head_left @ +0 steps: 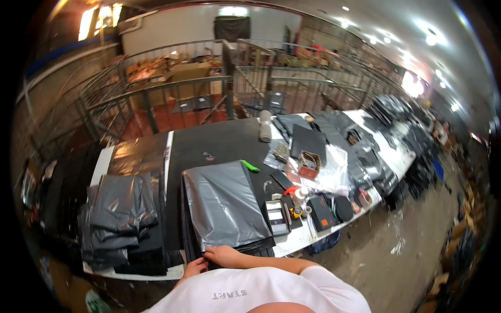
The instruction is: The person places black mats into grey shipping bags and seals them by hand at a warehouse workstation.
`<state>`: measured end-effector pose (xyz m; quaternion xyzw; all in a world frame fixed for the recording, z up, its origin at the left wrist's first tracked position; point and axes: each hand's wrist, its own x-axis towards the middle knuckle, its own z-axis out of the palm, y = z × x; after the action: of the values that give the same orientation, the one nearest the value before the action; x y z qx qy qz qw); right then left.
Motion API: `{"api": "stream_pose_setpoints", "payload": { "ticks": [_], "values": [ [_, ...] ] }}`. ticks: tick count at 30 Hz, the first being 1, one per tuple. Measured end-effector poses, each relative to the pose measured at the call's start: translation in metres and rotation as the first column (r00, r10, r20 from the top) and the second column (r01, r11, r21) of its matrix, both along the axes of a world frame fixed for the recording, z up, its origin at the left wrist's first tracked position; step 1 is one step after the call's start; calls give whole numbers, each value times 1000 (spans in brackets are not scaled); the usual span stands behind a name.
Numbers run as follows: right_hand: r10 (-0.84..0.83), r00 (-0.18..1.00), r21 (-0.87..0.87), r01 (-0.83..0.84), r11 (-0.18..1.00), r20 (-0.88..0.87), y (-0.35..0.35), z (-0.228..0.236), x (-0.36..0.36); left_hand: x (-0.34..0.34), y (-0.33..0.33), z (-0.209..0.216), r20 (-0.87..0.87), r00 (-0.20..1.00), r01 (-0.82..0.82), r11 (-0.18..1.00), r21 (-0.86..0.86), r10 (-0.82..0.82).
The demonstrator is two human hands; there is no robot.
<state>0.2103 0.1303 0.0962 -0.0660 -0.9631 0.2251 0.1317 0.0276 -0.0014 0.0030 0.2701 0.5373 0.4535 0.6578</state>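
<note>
Your left hand (195,267) and right hand (223,255), fingers partly curled, meet at the grey plastic (224,201), by the near edge of the table (293,242), seemingly sorting its corner; I can't tell their grip. Next calls for a fine pinch.

Workshop interior, long white counter (292,243), metal railing (228,68) beyond its far edge, pale wall (182,28), glowing window (87,23) upper left, bright ceiling lights (431,39), dull floor (402,229) right.
</note>
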Motion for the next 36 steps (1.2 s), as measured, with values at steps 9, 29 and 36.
{"api": "stream_pose_setpoints", "payload": {
  "ticks": [9,29,36],
  "values": [
    [175,977,319,-129,939,-120,-3,16,0,7,-10,5,289,952,-85,994,-75,103],
    [-709,-160,627,624,466,687,-18,-61,435,-26,17,87,-968,118,325,913,247,220],
    [-541,832,496,423,758,117,71,-1,190,-21,63,68,-953,-105,837,543,70,286]
  ]
}}
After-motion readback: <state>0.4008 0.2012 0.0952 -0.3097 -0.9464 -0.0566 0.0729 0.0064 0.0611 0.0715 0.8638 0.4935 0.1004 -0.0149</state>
